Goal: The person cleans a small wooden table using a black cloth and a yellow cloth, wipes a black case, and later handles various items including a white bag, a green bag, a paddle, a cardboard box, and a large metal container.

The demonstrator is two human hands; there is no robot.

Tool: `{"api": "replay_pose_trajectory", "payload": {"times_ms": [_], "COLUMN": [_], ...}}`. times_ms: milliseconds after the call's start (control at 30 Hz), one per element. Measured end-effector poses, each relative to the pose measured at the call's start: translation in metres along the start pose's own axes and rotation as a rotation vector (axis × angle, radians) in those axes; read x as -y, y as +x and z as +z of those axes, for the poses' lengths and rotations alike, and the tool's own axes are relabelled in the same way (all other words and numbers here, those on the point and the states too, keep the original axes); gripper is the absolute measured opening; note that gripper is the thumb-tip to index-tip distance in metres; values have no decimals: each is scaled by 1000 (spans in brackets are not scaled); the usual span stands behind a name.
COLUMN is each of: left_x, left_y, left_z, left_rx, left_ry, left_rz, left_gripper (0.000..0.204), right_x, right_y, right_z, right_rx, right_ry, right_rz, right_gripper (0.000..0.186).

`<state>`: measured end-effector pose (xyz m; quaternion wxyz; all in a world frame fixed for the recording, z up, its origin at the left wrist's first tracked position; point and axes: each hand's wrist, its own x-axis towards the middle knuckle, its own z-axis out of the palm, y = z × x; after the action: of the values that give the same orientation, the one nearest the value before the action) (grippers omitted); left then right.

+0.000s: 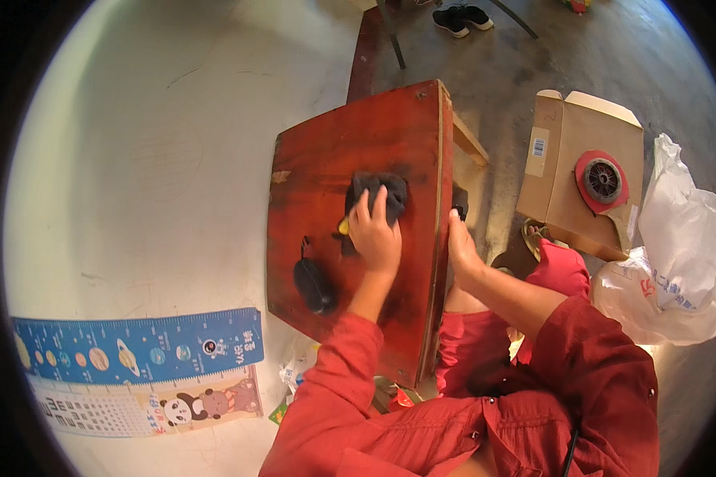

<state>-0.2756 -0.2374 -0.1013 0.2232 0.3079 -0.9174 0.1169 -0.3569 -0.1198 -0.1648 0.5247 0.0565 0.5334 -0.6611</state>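
A worn red wooden tabletop (pixel 398 310) fills the centre, with dark smudges and chipped edges. My left hand (pixel 375 232) presses its curled fingers onto a dark cloth (pixel 391 189) lying on it. A small yellow item (pixel 344 226) shows beside that cloth, partly hidden. Lower left on the wood lies an oval black case (pixel 314 282) with a loop. My right hand (pixel 465 248) is against the tabletop's right edge, its fingertips closed at a small black item (pixel 460 210) that I cannot make out.
Two rulers or charts (pixel 159 354) hang on the pale wall (pixel 135 183) at left. Right, a flattened cardboard box (pixel 557 191) bears a red wheeled part (pixel 601 179) beside white plastic bags (pixel 684 246). Black shoes (pixel 461 20) and thin metal legs stand beyond. My red-clad legs are below.
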Motion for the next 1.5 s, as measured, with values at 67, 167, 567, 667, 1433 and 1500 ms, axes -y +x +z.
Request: {"api": "replay_pose_trajectory", "payload": {"times_ms": [67,167,567,667,1433,1500], "left_x": [19,54,-41,-50,87,46], "left_y": [51,152,121,137,205,192], "left_z": [34,56,23,40,100,99], "left_rx": [-38,111,173,185,226,195], "left_ry": [8,-42,-276,-281,66,-29], "left_rz": [23,-108,538,523,-111,-50], "left_gripper": [59,44,60,60,40,36], "right_x": [-4,23,18,12,9,7], "right_y": [4,-16,3,-4,-3,-2], "right_z": [-2,16,32,28,40,36], "right_rx": [96,-83,-161,-190,-218,-227], "right_ry": [-98,-207,-76,-68,-103,-61], "right_rz": [-31,145,190,132,190,208], "right_gripper": [67,73,79,76,79,77]}}
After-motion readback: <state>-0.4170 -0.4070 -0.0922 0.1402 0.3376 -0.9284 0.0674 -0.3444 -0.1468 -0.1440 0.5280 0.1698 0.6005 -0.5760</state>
